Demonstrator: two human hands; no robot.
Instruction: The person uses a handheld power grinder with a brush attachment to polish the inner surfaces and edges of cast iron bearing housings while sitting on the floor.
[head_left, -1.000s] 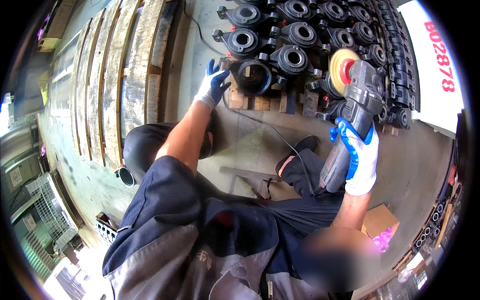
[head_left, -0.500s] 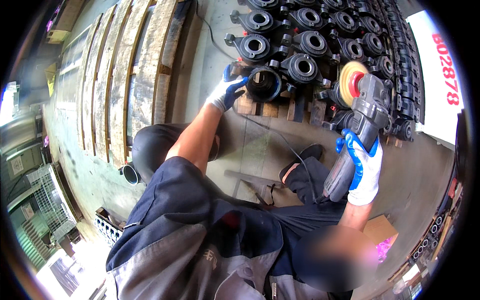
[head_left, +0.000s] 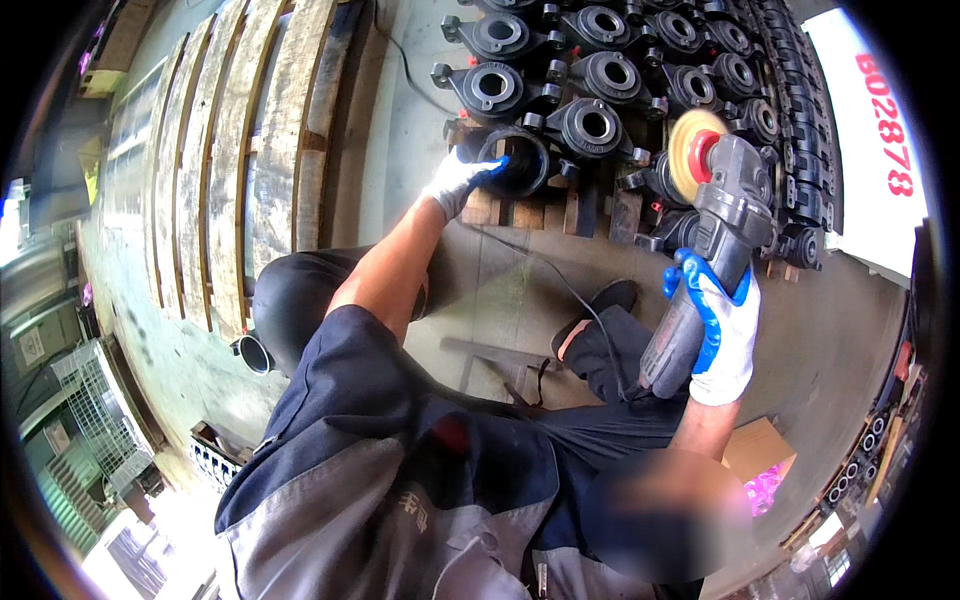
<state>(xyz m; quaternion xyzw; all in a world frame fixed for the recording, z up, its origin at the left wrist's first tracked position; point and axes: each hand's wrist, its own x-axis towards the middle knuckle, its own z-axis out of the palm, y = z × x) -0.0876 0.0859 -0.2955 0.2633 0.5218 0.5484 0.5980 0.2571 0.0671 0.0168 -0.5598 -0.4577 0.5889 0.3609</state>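
Observation:
My left hand point(head_left: 462, 182), in a white glove with blue-coated fingers, is at the near-left rim of a black cylindrical metal part point(head_left: 540, 178) with an open bore. Its blue fingertips reach over the rim into the bore; the other fingers are partly hidden. In my right hand point(head_left: 722, 325), gloved alike, is an angle grinder point(head_left: 735, 205), gripped round its body. A tan disc point(head_left: 689, 155) with a red centre sits at the grinder's head, blurred as if spinning, to the right of the cylindrical part and apart from it.
Rows of black castings with round bores point(head_left: 595, 122) stand beyond my hands on a wooden pallet point(head_left: 530, 214). A grey cord point(head_left: 545, 268) crosses the floor to the grinder. Another wooden pallet point(head_left: 268, 120) lies left. A cardboard box point(head_left: 758, 448) is near my right elbow.
My left hand has gone from spread fingers beside the cylindrical part to fingertips over its rim. The right hand still holds the grinder; the whole view has shifted slightly.

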